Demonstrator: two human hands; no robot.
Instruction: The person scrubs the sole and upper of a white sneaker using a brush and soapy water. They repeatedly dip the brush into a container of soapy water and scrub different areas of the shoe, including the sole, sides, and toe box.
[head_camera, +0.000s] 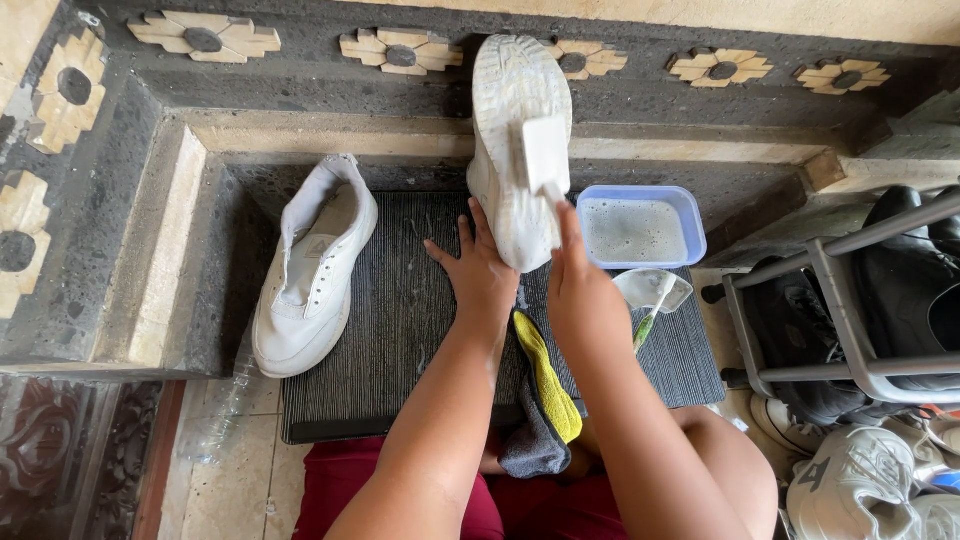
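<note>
Red shorts (340, 490) and our knees sit nearest, a yellow-and-grey cloth (545, 395) draped between them, and beyond lies the dark ribbed mat (400, 330). On it our left hand (480, 275) grips the white shoe (515, 140) from below, long axis upright, sole towards us. Our right hand (580, 290), the nearer one, pinches a white sponge block (545, 155) against that sole, just left of the soapy tub (640, 225).

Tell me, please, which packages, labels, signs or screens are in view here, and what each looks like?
Plastic tub: right of the upheld white shoe, rectangular, blue-rimmed, holding foamy water.
Clear plastic bottle: on the floor left of the dark mat, lying down.
No readable labels, signs or screens in view.
</note>
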